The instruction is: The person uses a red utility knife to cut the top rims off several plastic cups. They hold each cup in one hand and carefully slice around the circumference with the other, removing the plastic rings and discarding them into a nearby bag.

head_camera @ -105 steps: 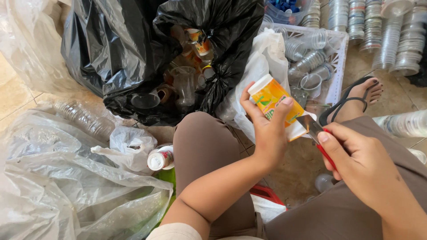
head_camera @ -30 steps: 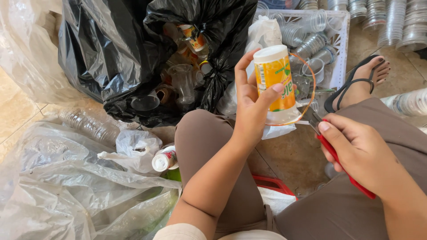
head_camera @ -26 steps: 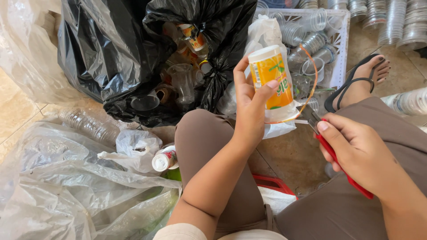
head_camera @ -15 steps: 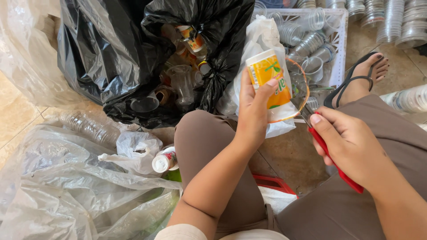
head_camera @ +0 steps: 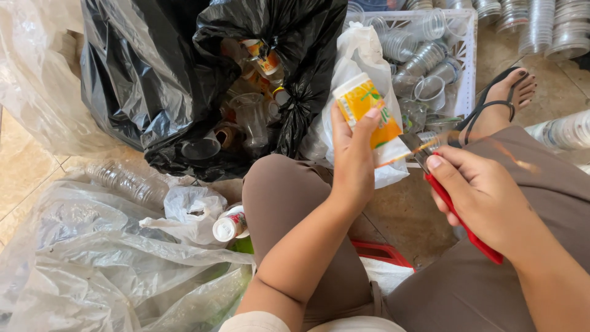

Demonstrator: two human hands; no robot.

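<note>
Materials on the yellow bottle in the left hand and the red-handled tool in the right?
Yellow bottle: looks like plastic with a glossy printed film sleeve, judging by sheen and the loose strip peeling off. Red-handled tool: handle seems smooth moulded plastic, uniformly red; the tip near the bottle is grey, likely metal, though too blurred to be sure.

Black bag [head_camera: 153,80], white crate [head_camera: 467,55] crowding ahead

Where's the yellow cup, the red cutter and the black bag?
yellow cup [head_camera: 367,106], head view, on its printed side.
red cutter [head_camera: 462,222], head view, on its handle.
black bag [head_camera: 147,80], head view, on its left wall.
</note>
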